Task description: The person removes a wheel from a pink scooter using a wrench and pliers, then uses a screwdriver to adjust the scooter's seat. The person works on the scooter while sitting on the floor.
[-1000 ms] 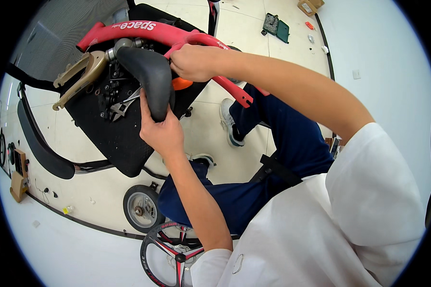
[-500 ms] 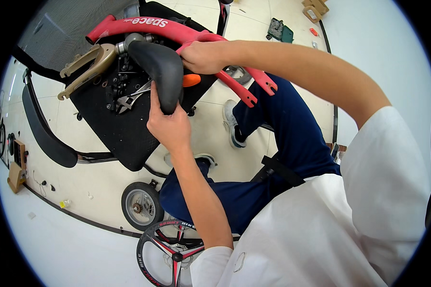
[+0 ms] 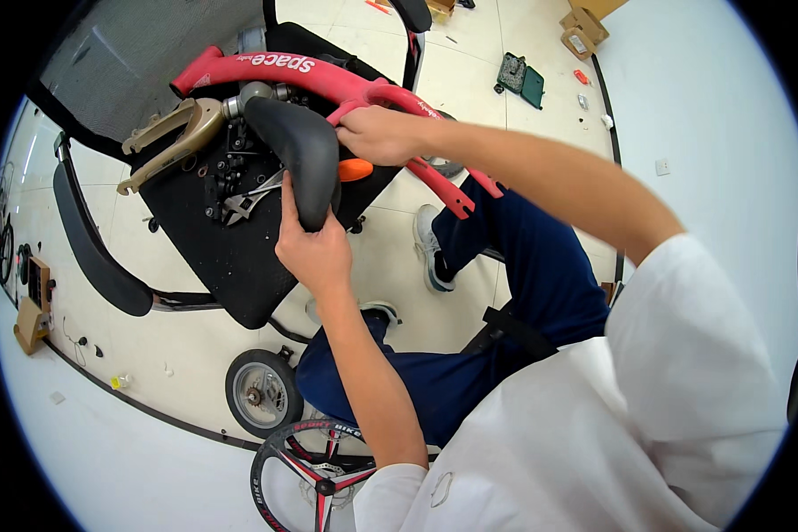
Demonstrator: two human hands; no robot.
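A black bicycle saddle (image 3: 306, 155) rests over the red bicycle frame (image 3: 328, 78) on a black chair seat (image 3: 248, 293). My left hand (image 3: 317, 257) grips the saddle's narrow end, index finger stretched along its side. My right hand (image 3: 381, 135) is closed beside the saddle, against the frame's tube junction; whatever its fingers hold is hidden. Under the saddle's edge, an orange handle (image 3: 355, 169) pokes out. An adjustable wrench (image 3: 244, 204) lies by my left index finger, among several small black parts (image 3: 226, 173). The gold fork (image 3: 182, 137) lies at the left.
Low at the left, a small wheel (image 3: 262, 393) with a sprocket leans near my leg. A three-spoke wheel (image 3: 325, 487) stands below it. The chair's armrest (image 3: 97, 248) bounds the left side. An opened green tool case (image 3: 520, 82) lies on the far floor.
My right forearm has swung lower in view, with its hand staying at the frame's junction. The chair, frame and saddle appear slightly lower and further right. My left hand keeps its grip.
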